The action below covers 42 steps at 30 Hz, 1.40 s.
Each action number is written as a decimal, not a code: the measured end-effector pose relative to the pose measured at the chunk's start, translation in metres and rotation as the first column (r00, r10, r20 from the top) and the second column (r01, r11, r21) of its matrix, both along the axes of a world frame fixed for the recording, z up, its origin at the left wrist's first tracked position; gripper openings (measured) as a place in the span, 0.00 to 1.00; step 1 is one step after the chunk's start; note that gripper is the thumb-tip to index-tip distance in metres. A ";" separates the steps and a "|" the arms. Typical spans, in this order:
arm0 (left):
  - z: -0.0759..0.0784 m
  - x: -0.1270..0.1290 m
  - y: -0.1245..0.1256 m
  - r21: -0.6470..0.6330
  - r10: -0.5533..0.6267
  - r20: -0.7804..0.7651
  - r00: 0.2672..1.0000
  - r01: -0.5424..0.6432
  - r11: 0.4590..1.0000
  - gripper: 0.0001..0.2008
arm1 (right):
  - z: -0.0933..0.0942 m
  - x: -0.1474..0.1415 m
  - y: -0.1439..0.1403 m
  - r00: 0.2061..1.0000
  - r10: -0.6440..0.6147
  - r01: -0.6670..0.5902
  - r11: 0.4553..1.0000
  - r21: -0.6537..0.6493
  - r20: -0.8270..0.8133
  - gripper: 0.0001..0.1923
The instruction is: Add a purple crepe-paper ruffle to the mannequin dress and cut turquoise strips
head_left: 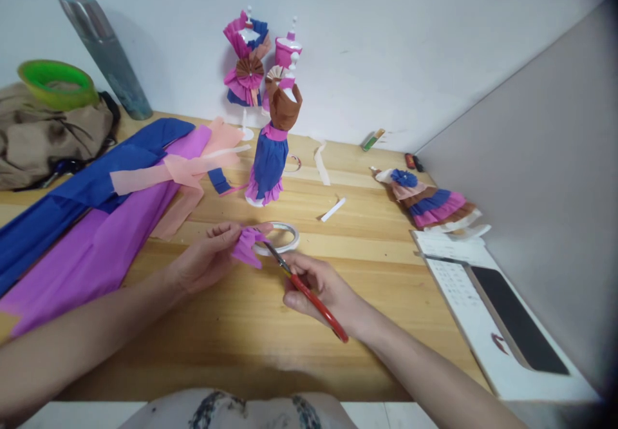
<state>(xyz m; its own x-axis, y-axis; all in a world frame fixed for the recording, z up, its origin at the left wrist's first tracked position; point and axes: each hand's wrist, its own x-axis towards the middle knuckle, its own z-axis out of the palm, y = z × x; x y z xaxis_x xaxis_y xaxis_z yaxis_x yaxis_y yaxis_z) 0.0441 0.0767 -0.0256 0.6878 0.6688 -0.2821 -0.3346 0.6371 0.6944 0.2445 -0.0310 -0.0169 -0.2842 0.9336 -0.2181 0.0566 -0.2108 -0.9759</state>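
Note:
Between the fingers of my left hand (212, 255) is a small gathered piece of purple crepe paper (248, 247). My right hand (326, 287) grips a pair of red-handled scissors (309, 297), whose blades point left and meet the purple paper's right edge. Just behind them, a roll of white tape (290, 239) lies flat on the table. Beyond it stands a small dress form (273, 152) wearing a brown top and a blue skirt with a purple hem. How far the blades are parted is hard to make out.
Blue crepe paper (91, 181), purple sheets (106, 255) and peach strips (186, 171) spread over the left side. More dressed forms (247, 62) stand by the wall. A layered paper dress (432, 203) and a white board (458, 294) lie right. A bottle (109, 58) stands back left.

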 end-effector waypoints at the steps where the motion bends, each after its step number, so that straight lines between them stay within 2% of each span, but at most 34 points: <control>1: 0.000 -0.002 0.001 0.015 0.000 -0.020 1.000 0.000 1.000 0.11 | 0.001 0.004 -0.003 1.000 -0.025 0.025 1.000 -0.010 0.010 0.25; 4: -0.001 -0.006 0.005 0.094 -0.015 -0.065 0.998 0.021 0.995 0.12 | 0.004 0.020 -0.011 0.989 -0.088 0.087 0.996 0.014 0.122 0.24; 6: -0.003 -0.008 0.008 0.163 -0.050 -0.086 0.995 0.064 0.984 0.12 | 0.004 0.033 -0.016 0.929 -0.144 0.125 0.989 0.077 0.342 0.21; 8: -0.005 -0.008 0.010 0.231 -0.085 -0.106 0.991 0.108 0.967 0.11 | 0.004 0.047 -0.021 0.777 -0.181 0.138 0.983 0.118 0.603 0.18; 11: -0.008 -0.006 0.010 0.323 -0.144 -0.138 0.980 0.182 0.929 0.14 | 0.005 0.062 -0.025 0.506 -0.119 0.080 0.993 0.091 0.854 0.23; 13: -0.006 -0.004 0.007 0.391 -0.195 -0.194 0.961 0.258 0.884 0.13 | 0.008 0.066 -0.026 0.344 -0.085 0.027 0.996 0.081 0.935 0.23; 17: 0.010 -0.001 0.000 0.498 -0.243 -0.289 0.926 0.362 0.788 0.12 | 0.019 0.064 -0.023 0.015 0.024 -0.060 0.998 -0.023 1.000 0.14; 19: 0.018 0.001 -0.002 0.517 -0.237 -0.300 0.924 0.366 0.774 0.11 | 0.023 0.062 -0.019 -0.066 0.029 -0.065 0.997 -0.033 0.997 0.15; 20: 0.021 0.001 -0.004 0.526 -0.237 -0.297 0.925 0.366 0.768 0.10 | 0.023 0.061 -0.016 -0.065 -0.008 -0.071 0.997 0.004 0.998 0.16; 21: 0.022 0.002 -0.004 0.540 -0.242 -0.291 0.926 0.367 0.758 0.09 | 0.022 0.059 -0.012 -0.025 -0.068 -0.094 0.993 0.066 0.997 0.18; 22: 0.022 0.002 -0.005 0.556 -0.250 -0.284 0.926 0.372 0.744 0.08 | 0.021 0.056 -0.008 0.058 -0.135 -0.138 0.980 0.141 0.989 0.19; 24: 0.017 0.002 -0.005 0.589 -0.276 -0.262 0.925 0.380 0.713 0.09 | 0.014 0.050 0.002 0.314 -0.203 -0.264 0.920 0.290 0.927 0.22; 25: 0.014 0.002 -0.004 0.606 -0.292 -0.246 0.924 0.382 0.698 0.09 | 0.009 0.046 0.008 0.445 -0.181 -0.331 0.877 0.349 0.877 0.23; 26: 0.011 0.002 -0.003 0.624 -0.304 -0.229 0.925 0.379 0.684 0.09 | 0.004 0.042 0.014 0.539 -0.132 -0.389 0.837 0.384 0.832 0.23; 27: 0.009 0.000 -0.002 0.640 -0.311 -0.217 0.925 0.375 0.670 0.09 | -0.001 0.039 0.020 0.585 -0.080 -0.435 0.808 0.396 0.807 0.22; 28: 0.008 -0.001 0.000 0.657 -0.315 -0.215 0.924 0.376 0.654 0.09 | -0.006 0.036 0.026 0.598 -0.044 -0.476 0.783 0.399 0.800 0.22; 30: 0.008 -0.006 0.003 0.684 -0.297 -0.251 0.922 0.385 0.619 0.10 | -0.013 0.035 0.037 0.568 -0.027 -0.524 0.759 0.386 0.823 0.24; 33: 0.013 -0.015 0.009 0.727 -0.210 -0.295 0.932 0.361 0.584 0.11 | -0.017 0.038 0.046 0.461 -0.105 -0.492 0.796 0.353 0.881 0.22; 35: 0.015 -0.021 0.014 0.748 -0.140 -0.285 0.948 0.311 0.586 0.09 | -0.016 0.040 0.049 0.448 -0.175 -0.415 0.828 0.377 0.877 0.19; 36: 0.016 -0.024 0.016 0.756 -0.112 -0.272 0.956 0.284 0.590 0.08 | -0.014 0.040 0.051 0.492 -0.204 -0.368 0.833 0.415 0.846 0.18; 37: 0.017 -0.025 0.018 0.761 -0.094 -0.261 0.961 0.265 0.593 0.08 | -0.011 0.039 0.052 0.570 -0.226 -0.306 0.834 0.459 0.790 0.16; 39: 0.018 -0.027 0.022 0.790 -0.079 -0.242 0.967 0.244 0.562 0.09 | -0.004 0.032 0.057 0.764 -0.213 -0.159 0.852 0.498 0.609 0.14; 40: 0.019 -0.027 0.024 0.818 -0.071 -0.241 0.968 0.242 0.522 0.09 | 0.000 0.027 0.059 0.848 -0.171 -0.101 0.877 0.470 0.501 0.14; 42: 0.023 -0.026 0.026 0.879 -0.049 -0.264 0.963 0.261 0.398 0.11 | 0.008 0.015 0.065 0.956 -0.061 -0.044 0.938 0.345 0.288 0.17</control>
